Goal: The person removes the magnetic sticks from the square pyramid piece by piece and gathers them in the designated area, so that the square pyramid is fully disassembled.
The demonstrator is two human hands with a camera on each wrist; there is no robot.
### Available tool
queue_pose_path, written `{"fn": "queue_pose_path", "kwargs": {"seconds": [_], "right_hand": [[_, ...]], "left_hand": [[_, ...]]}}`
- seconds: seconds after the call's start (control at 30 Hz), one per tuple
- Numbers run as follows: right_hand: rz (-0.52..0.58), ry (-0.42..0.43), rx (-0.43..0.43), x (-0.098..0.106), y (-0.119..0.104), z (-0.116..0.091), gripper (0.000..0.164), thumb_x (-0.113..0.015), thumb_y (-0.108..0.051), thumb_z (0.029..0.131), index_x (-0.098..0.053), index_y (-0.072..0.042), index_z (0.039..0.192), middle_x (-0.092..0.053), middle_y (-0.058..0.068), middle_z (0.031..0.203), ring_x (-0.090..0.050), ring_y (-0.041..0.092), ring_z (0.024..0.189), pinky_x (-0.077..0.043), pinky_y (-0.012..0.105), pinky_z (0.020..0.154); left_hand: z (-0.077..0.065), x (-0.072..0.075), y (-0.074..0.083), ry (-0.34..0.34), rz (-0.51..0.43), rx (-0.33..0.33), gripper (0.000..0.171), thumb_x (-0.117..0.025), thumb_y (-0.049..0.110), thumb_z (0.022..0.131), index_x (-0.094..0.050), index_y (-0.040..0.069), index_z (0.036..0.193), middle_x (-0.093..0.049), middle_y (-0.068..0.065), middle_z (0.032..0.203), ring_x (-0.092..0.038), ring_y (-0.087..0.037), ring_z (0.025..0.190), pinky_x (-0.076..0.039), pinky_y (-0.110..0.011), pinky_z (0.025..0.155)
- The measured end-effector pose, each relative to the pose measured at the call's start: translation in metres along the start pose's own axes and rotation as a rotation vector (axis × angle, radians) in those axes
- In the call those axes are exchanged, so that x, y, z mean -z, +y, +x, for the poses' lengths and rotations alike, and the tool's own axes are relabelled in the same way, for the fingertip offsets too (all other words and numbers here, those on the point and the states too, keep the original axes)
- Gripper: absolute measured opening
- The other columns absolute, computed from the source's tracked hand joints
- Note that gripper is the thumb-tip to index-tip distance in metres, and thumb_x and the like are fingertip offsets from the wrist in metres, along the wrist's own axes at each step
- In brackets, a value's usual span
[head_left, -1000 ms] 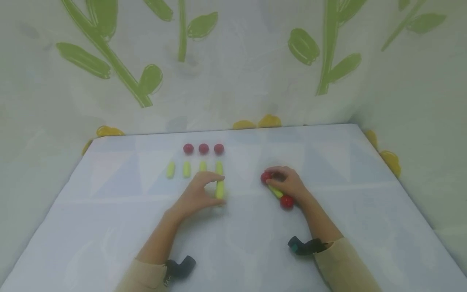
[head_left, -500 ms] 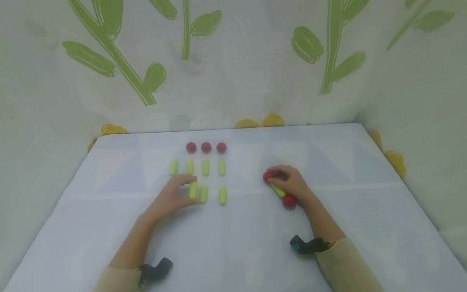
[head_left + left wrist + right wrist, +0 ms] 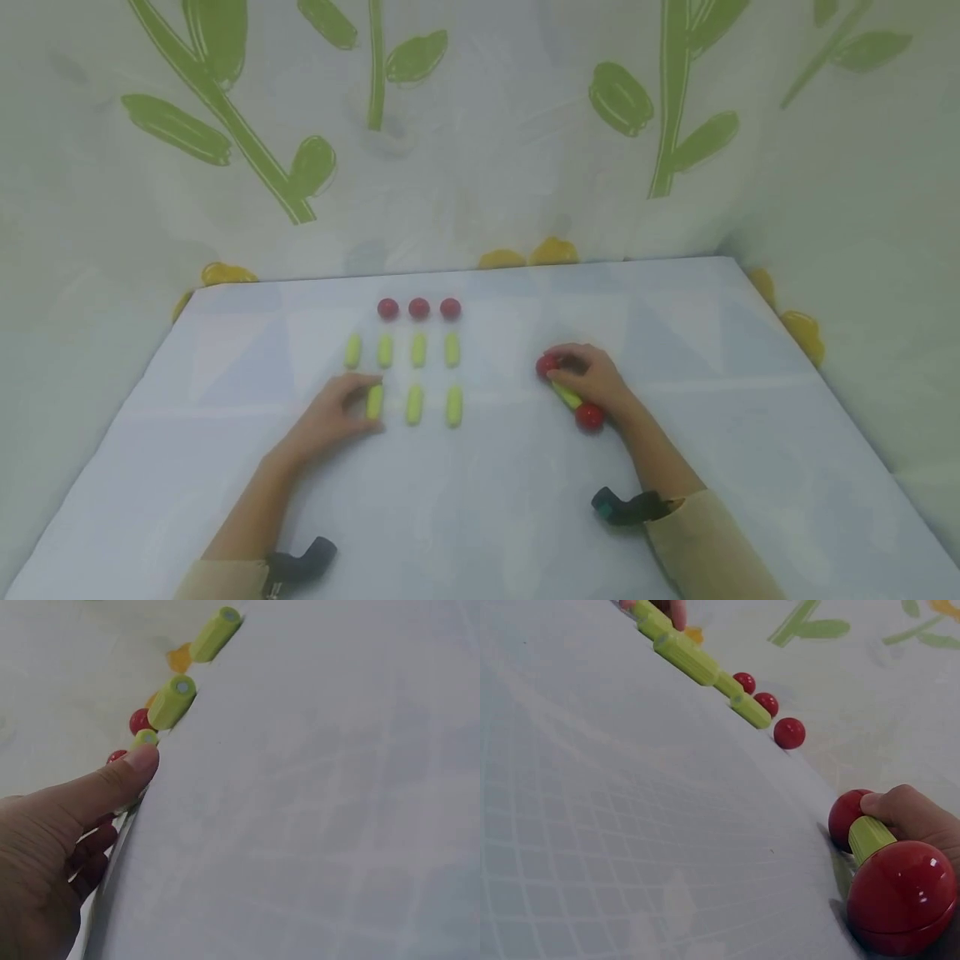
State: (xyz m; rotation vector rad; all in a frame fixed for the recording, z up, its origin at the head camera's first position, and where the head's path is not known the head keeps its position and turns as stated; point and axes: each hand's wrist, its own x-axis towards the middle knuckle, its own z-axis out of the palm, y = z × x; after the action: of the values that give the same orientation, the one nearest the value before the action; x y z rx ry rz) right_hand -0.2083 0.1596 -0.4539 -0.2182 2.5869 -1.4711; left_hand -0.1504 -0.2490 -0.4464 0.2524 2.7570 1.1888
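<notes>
My left hand (image 3: 330, 421) pinches a yellow-green rod (image 3: 374, 402) lengthwise between thumb and fingers, at the left end of the front row. Beside it lie two similar rods, a middle one (image 3: 414, 405) and a right one (image 3: 453, 407). In the left wrist view, the nearby rod (image 3: 172, 701) shows a grey disc in its end. Over to the right, my right hand (image 3: 596, 379) grips a dumbbell-shaped piece by its far red ball (image 3: 547, 366). A yellow-green rod (image 3: 870, 838) joins that ball to a nearer red ball (image 3: 902, 896).
Behind the front rods runs a second row of several rods (image 3: 417, 350). Beyond them, three loose red balls (image 3: 418, 308) stand in a line. The white table (image 3: 480, 517) meets a wall (image 3: 480, 183) with a green leaf pattern at the back.
My left hand has let go of two rods in the front row, one after the other, and moved left to a third rod. My right hand has stayed on the dumbbell-shaped piece.
</notes>
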Motion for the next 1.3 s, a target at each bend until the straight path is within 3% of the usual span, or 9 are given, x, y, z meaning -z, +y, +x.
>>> {"fn": "queue_pose_path", "kwargs": {"seconds": [0.47,0.6,0.77,0.87,1.1,1.3], "right_hand": [[0.011,-0.002,-0.028,-0.003,0.001,-0.003,0.037,-0.071,-0.024,0.082,-0.064,-0.015,0.118,-0.060,0.006,0.119,-0.049,0.026,0.119,-0.037,0.050,0.103],[0.031,-0.004,-0.038,-0.002,0.000,-0.004,0.040,-0.072,-0.026,0.081,-0.063,-0.016,0.119,-0.060,0.006,0.119,-0.049,0.025,0.119,-0.035,0.050,0.104],[0.073,-0.010,-0.038,-0.002,-0.001,-0.004,0.039,-0.071,-0.026,0.082,-0.061,-0.017,0.119,-0.062,0.004,0.119,-0.052,0.024,0.118,-0.039,0.048,0.102],[0.078,-0.018,-0.039,-0.002,-0.001,-0.004,0.039,-0.071,-0.028,0.083,-0.060,-0.018,0.118,-0.062,0.003,0.119,-0.053,0.023,0.117,-0.042,0.046,0.101],[0.076,-0.056,-0.010,0.009,0.003,-0.011,0.044,-0.069,-0.040,0.084,-0.059,-0.021,0.123,-0.060,0.000,0.125,-0.049,0.022,0.123,-0.040,0.048,0.103],[0.047,-0.116,0.003,0.019,0.004,-0.026,0.048,-0.068,-0.040,0.084,-0.058,-0.019,0.126,-0.056,0.003,0.131,-0.043,0.026,0.129,-0.036,0.051,0.105]], "left_hand": [[-0.002,-0.005,-0.003,-0.001,-0.049,-0.017,0.070,-0.082,0.034,0.069,-0.053,0.015,0.130,-0.050,-0.008,0.135,-0.038,-0.031,0.130,-0.028,-0.052,0.109],[-0.003,-0.002,0.007,0.027,-0.085,-0.048,0.072,-0.082,0.025,0.070,-0.050,0.011,0.133,-0.049,-0.010,0.136,-0.041,-0.032,0.128,-0.032,-0.052,0.107],[0.000,-0.002,0.028,0.131,-0.104,-0.091,0.058,-0.078,0.021,0.078,-0.054,0.016,0.131,-0.053,-0.005,0.131,-0.048,-0.028,0.120,-0.040,-0.052,0.100],[0.006,-0.010,0.044,0.153,-0.148,-0.125,0.051,-0.076,0.022,0.080,-0.057,0.021,0.127,-0.057,0.000,0.127,-0.051,-0.022,0.117,-0.040,-0.050,0.101],[0.031,-0.042,0.082,0.054,-0.238,-0.217,0.048,-0.077,0.020,0.079,-0.060,0.020,0.124,-0.059,0.003,0.125,-0.053,-0.019,0.116,-0.042,-0.048,0.100],[0.049,-0.075,0.112,-0.075,-0.264,-0.147,0.049,-0.074,0.028,0.082,-0.056,0.030,0.127,-0.055,0.009,0.127,-0.051,-0.017,0.119,-0.047,-0.041,0.096]]}}
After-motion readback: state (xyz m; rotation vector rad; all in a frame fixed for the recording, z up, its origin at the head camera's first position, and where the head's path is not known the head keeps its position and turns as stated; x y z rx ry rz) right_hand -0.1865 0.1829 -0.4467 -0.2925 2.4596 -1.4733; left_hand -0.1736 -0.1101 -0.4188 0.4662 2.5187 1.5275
